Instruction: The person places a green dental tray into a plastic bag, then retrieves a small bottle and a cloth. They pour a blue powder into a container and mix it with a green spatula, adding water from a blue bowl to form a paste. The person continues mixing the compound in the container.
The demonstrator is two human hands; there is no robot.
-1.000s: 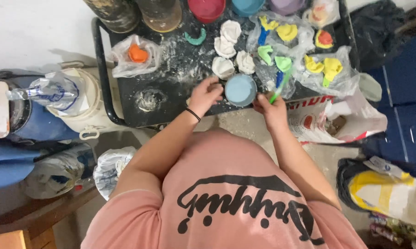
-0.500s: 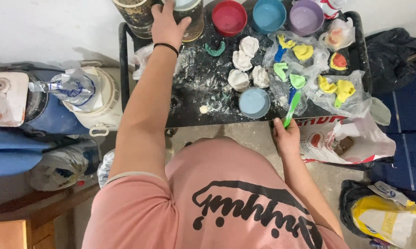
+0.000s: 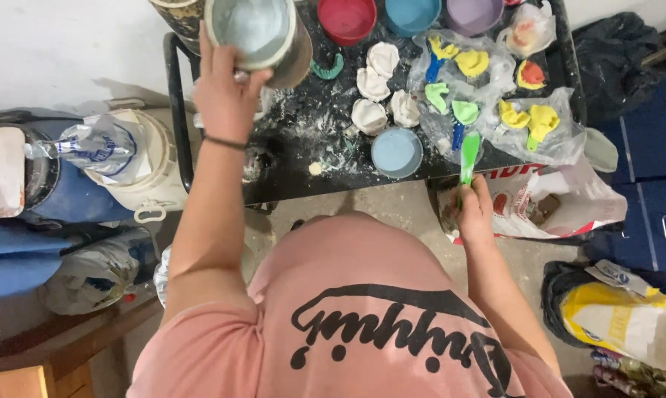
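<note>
The left hand (image 3: 226, 92) grips a round, smooth-walled tub (image 3: 253, 33) at the dusty black table's (image 3: 311, 140) far left corner, now tilted and lifted. The right hand (image 3: 474, 214) holds a green plastic spatula (image 3: 469, 156) at the near edge, unchanged.

I wear a pink T-shirt (image 3: 362, 309) with short sleeves. It has big black curly letters across the chest, and from up here they look upside down. My 2 arms are bare from the sleeves down. On my left wrist is 1 thin black band (image 3: 224, 141), like a hair tie. My left hand (image 3: 226, 96) and my right hand (image 3: 474, 214) have no gloves and no rings that I can see.
</note>
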